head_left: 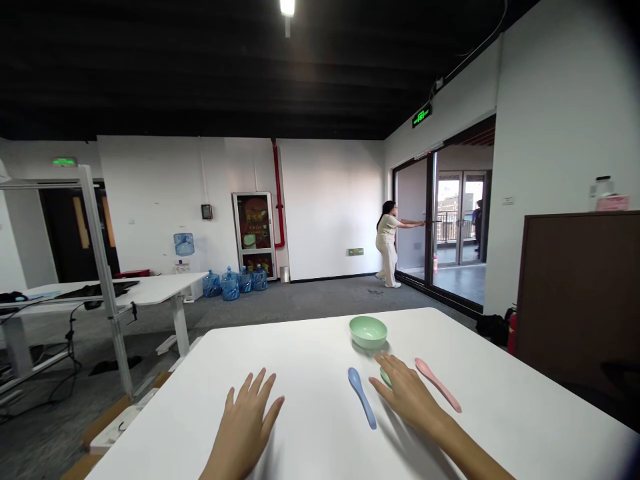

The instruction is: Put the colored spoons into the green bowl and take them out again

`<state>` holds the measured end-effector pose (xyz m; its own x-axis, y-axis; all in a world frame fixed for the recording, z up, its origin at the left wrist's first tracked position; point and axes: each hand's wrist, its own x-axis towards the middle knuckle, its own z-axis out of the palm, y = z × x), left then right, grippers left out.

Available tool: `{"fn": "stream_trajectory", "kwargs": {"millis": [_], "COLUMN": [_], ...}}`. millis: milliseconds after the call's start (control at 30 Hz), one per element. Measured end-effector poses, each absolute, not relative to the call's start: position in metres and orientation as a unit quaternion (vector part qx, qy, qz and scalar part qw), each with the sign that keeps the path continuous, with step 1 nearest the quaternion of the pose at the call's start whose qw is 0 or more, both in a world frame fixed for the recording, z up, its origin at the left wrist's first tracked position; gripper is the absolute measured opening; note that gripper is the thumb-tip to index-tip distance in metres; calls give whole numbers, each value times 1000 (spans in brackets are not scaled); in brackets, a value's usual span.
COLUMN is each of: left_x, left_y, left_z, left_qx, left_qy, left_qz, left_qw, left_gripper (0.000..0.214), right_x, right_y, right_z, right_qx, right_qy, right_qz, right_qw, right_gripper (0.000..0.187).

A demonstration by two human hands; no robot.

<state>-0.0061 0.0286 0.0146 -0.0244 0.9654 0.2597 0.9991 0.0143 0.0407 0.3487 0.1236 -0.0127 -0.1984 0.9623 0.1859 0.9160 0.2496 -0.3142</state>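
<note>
My left hand [249, 417] is over the left part of the white table [305, 360], fingers spread, holding nothing. Further right, my right hand [404, 393] hovers with its fingers extended above a green object [385, 377], mostly hidden beneath it; its kind cannot be made out. A blue spoon [362, 398] lies just left of that hand. On the other side lies a pink spoon [439, 385]. Beyond the fingertips stands a light green bowl [369, 332]. Whether my right hand touches the green thing cannot be seen.
A second white table [165, 285] with a metal frame [103, 253] stands at the left. Several blue water jugs [230, 285] sit by the far wall. A person [389, 243] reaches toward a glass door [413, 220]. A brown cabinet [580, 293] is at right.
</note>
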Motion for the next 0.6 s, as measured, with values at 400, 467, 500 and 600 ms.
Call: {"fn": "stream_trajectory", "kwargs": {"millis": [400, 467, 500, 600], "left_x": [-9, -9, -8, -8], "left_y": [32, 31, 31, 31], "left_z": [8, 8, 8, 7], "left_qx": [-693, -693, -693, -696], "left_qy": [-703, -703, -702, -700], "left_qz": [-136, -136, -136, -133], "left_qw": [86, 87, 87, 86], "left_gripper": [57, 57, 57, 57], "right_x": [401, 418, 427, 447], "right_y": [146, 155, 159, 166], "right_z": [-16, -18, -20, -28], "right_qx": [-637, -663, -676, -712], "right_qy": [-739, -723, -715, -688], "right_qz": [-4, -34, -44, -52], "right_qw": [217, 189, 172, 131], "right_gripper": [56, 50, 47, 48]}}
